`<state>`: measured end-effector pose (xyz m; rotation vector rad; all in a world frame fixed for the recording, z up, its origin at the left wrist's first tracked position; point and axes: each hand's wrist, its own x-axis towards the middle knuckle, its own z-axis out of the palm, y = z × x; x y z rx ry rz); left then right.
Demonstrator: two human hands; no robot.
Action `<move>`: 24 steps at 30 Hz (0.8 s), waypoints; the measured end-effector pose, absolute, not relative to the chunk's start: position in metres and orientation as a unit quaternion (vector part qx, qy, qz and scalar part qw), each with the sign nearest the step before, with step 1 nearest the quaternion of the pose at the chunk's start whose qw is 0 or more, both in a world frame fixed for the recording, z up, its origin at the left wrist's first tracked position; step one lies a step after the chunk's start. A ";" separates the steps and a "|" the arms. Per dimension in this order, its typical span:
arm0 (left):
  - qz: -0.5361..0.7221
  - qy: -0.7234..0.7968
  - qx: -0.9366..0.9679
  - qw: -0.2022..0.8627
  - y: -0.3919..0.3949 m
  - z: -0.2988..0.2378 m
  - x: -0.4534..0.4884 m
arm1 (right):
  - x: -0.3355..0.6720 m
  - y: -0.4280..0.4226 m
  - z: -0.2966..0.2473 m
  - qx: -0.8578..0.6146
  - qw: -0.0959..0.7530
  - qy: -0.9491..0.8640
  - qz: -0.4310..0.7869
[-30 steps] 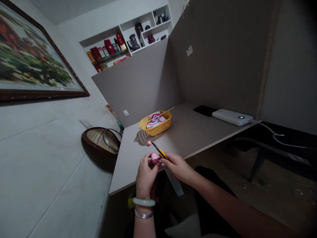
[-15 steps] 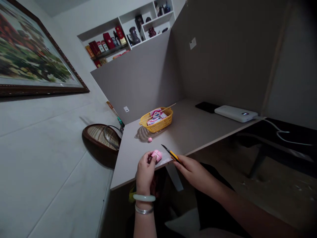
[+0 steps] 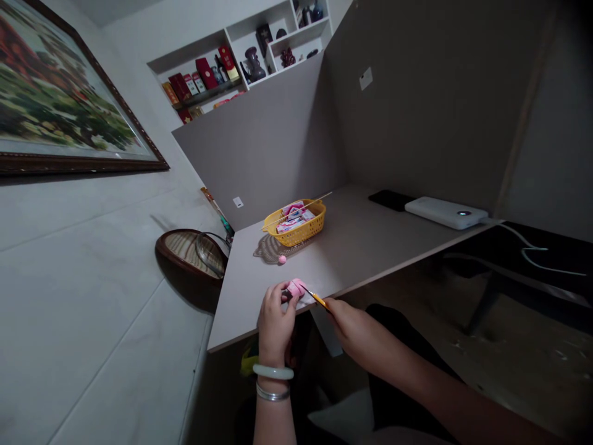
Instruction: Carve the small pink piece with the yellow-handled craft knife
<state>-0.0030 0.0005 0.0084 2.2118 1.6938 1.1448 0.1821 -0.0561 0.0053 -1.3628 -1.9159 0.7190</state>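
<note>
A person's left hand (image 3: 277, 322) grips a pink lump (image 3: 296, 287) at the front edge of a gray table (image 3: 352, 241), its fingers curled around the lump from below and the thumb side, while the right hand (image 3: 354, 327) pinches a yellow-handled craft knife (image 3: 317, 300) between thumb and fingers, its blade tip touching the lump. The hands are close together, neither spread, and the lump sits just above the tabletop, between them. A small pink ball (image 3: 281, 259) lies on the table near a woven mat (image 3: 265, 250), beside a yellow basket (image 3: 320, 213) holding pink packets and a thin wooden skewer. Farther along the table, a white power bank (image 3: 446, 213) with a trailing cable lies just beside a black phone (image 3: 391, 199). A jade bangle (image 3: 273, 372) and a silver bangle (image 3: 272, 394) circle the left wrist. Above, a framed landscape painting (image 3: 69, 93) hangs on the left wall, and a white shelf unit (image 3: 241, 62) displays boxes and vases behind a gray partition (image 3: 259, 154)
</note>
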 end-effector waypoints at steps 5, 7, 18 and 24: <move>0.379 0.569 0.730 0.020 -0.003 0.006 0.001 | 0.178 -0.055 0.004 -0.526 0.316 -0.743 0.267; 0.381 0.565 0.731 0.015 -0.004 0.008 0.002 | 0.178 -0.055 0.004 -0.529 0.311 -0.744 0.263; 0.374 0.568 0.733 0.004 -0.004 0.007 0.002 | 0.179 -0.053 0.002 -0.534 0.297 -0.748 0.261; 0.367 0.568 0.737 -0.003 -0.003 0.004 0.001 | 0.176 -0.048 0.003 -0.550 0.252 -0.768 0.210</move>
